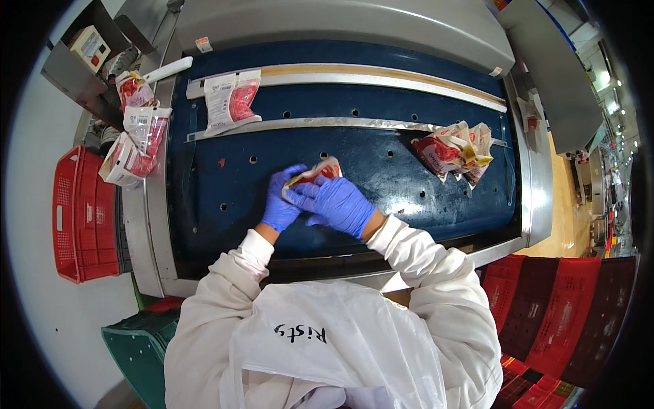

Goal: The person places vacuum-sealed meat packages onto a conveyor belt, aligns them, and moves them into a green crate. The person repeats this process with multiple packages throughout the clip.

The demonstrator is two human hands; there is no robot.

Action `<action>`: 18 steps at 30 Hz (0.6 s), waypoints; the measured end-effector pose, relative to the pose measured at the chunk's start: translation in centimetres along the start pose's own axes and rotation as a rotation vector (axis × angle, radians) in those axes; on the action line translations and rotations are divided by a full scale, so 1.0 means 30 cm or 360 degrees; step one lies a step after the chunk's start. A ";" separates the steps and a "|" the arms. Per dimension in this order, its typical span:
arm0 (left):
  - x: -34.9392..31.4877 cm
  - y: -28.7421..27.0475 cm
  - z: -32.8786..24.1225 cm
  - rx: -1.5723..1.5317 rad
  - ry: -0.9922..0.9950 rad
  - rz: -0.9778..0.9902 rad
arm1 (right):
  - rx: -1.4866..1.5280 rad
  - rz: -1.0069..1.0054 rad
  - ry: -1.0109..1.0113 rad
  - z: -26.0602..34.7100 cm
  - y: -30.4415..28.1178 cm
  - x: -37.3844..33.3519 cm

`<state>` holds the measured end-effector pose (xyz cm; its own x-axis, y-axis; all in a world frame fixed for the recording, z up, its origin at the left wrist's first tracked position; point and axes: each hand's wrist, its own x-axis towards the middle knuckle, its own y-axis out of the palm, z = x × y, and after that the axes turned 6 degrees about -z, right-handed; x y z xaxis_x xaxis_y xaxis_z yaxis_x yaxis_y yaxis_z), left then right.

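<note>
Both of my hands wear blue gloves and meet over the near middle of a dark blue machine bed (225,180). My left hand (281,201) is wrapped round the left side of a plastic bag of red meat (328,168). From the right, my right hand (338,204) lies across the same bag, its fingers closed on the near side. Much of the bag is hidden by the gloves. Two or more similar bags (446,150) lean together at the right of the bed. Another bag (231,102) lies flat at the far left, across a metal bar.
A pale sealing bar (381,73) and a thin metal strip (327,123) cross the bed. Beyond stands a grey machine cover (340,31). Filled bags (146,129) sit on the left ledge. A red crate (85,215), a green crate (133,347) and stacked red crates (555,307) flank me.
</note>
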<state>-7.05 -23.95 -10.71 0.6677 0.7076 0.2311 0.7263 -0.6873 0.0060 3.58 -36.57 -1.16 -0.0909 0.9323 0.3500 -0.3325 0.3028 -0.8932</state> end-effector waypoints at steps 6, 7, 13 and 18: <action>0.153 -0.043 -0.339 0.1427 0.1118 0.0509 | -0.0208 -0.0033 0.0124 -0.153 -0.127 -0.004; 0.191 -0.050 -0.366 0.1566 0.1215 0.0770 | -0.0115 -0.0021 0.0098 -0.201 -0.126 -0.007; 0.389 -0.158 -0.217 0.1713 0.0503 0.0898 | 0.0310 0.0183 0.0739 -0.400 -0.060 0.036; 0.394 -0.130 0.040 0.0517 -0.0387 0.0084 | 0.0745 -0.0496 0.1489 -0.465 0.167 0.102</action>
<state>-1.80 -12.69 -9.16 0.6961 0.7178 -0.0140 0.6779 -0.6635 -0.3165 14.75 -29.45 -8.51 0.7433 0.6689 0.0122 -0.5593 0.6313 -0.5372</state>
